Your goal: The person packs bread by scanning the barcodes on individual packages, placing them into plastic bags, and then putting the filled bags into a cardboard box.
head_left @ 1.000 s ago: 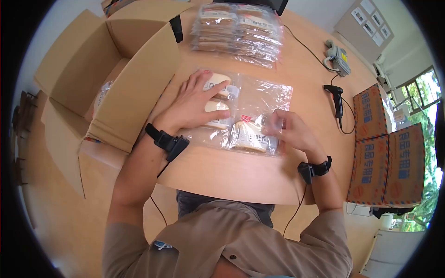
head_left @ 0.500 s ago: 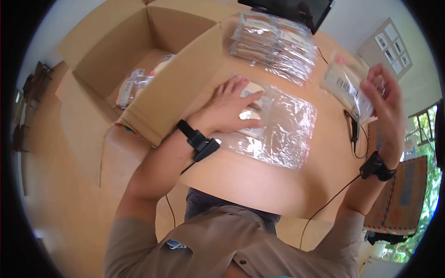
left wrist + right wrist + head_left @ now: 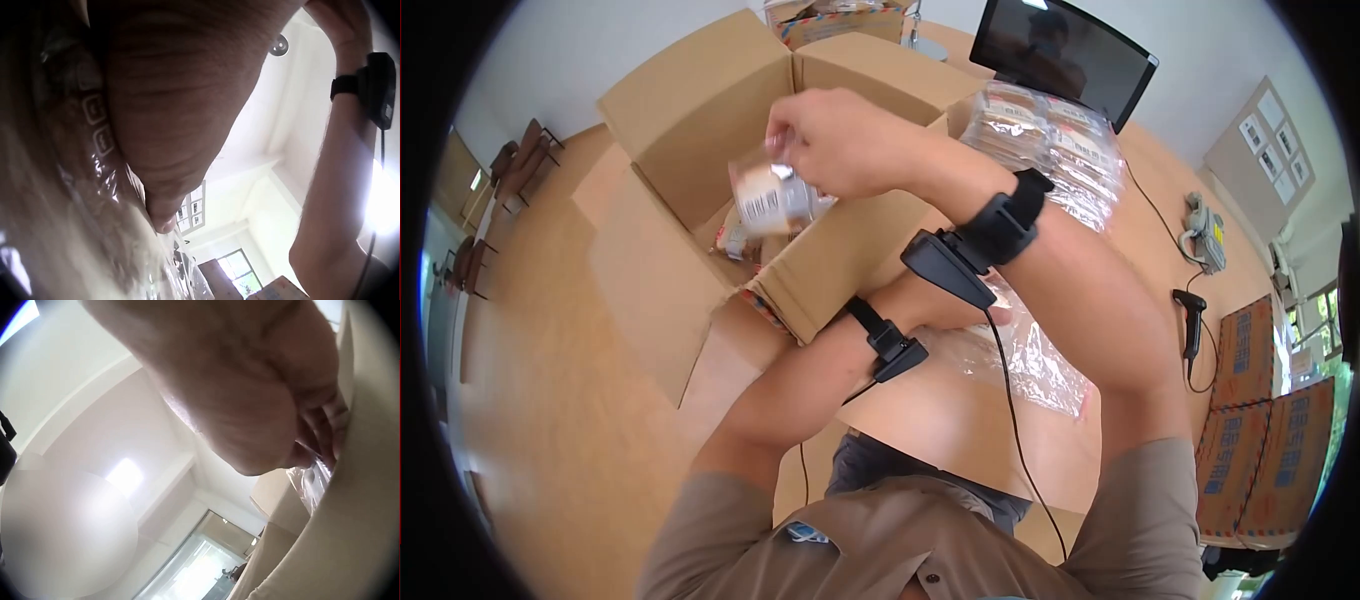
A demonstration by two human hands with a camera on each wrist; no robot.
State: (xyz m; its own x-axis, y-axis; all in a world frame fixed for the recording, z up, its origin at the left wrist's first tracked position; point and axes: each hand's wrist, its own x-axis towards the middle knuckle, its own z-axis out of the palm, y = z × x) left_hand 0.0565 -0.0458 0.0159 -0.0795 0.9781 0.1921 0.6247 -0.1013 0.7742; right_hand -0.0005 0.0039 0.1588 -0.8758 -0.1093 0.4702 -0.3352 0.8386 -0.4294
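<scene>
In the head view the right hand (image 3: pixel 832 140) pinches a wrapped bread pack (image 3: pixel 768 200), blurred, over the open cardboard box (image 3: pixel 870 245). The right wrist view shows its curled fingers (image 3: pixel 325 428) on clear wrapping (image 3: pixel 307 486) beside the box wall. Crossing under the right forearm, the left hand (image 3: pixel 945 303) is mostly hidden. It rests on the clear plastic bag (image 3: pixel 1040 355) on the table. Seen from the left wrist, this hand (image 3: pixel 178 106) lies over packaging (image 3: pixel 94 125), thumb extended. Other packs (image 3: pixel 735 240) lie inside the box.
Stacked bagged bread packs (image 3: pixel 1050 150) stand behind the hands, before a monitor (image 3: pixel 1065 60). At right are a phone (image 3: pixel 1205 235), a barcode scanner (image 3: pixel 1192 325) on a cable and printed cartons (image 3: pixel 1240 450). The box's flap (image 3: pixel 645 270) sticks out leftward.
The right hand has carried the bread pack from the bag, out to the right, then across leftward over the box. The left hand has stayed at the bag. The view has shifted.
</scene>
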